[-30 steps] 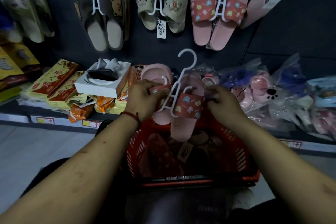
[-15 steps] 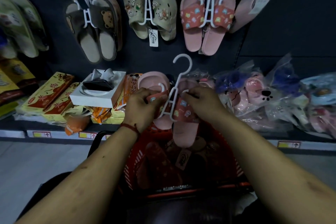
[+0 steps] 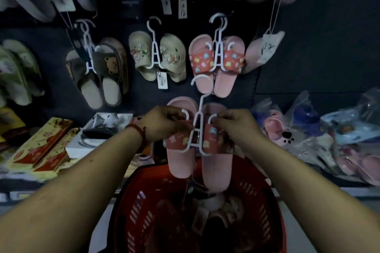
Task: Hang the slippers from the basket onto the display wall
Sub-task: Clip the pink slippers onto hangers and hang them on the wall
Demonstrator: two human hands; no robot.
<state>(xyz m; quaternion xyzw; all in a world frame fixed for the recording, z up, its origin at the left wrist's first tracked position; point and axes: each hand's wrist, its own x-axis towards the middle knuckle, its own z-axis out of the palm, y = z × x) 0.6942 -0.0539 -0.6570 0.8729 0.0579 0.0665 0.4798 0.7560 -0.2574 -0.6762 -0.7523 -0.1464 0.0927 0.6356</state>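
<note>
A pair of pink slippers (image 3: 216, 168) with red printed straps sits on a white plastic hanger (image 3: 198, 121), held above the red basket (image 3: 131, 207). My left hand (image 3: 164, 122) grips the left slipper's strap by the hanger's left arm. My right hand (image 3: 234, 124) grips the right strap. The hanger's hook points up, just below a matching pink pair (image 3: 218, 61) that hangs on the dark display wall (image 3: 318, 37). More slippers lie dim inside the basket.
On the wall hang a brown bear pair (image 3: 102, 72), a beige clog pair (image 3: 158, 55) and price tags (image 3: 267, 49). The shelf below carries yellow-red boxes (image 3: 41, 146), a white box (image 3: 96, 135) and bagged slippers (image 3: 329, 133) at the right.
Both hands have lifted the hangered pink pair up from the basket toward the wall. The view has tilted upward, showing a higher row of slippers.
</note>
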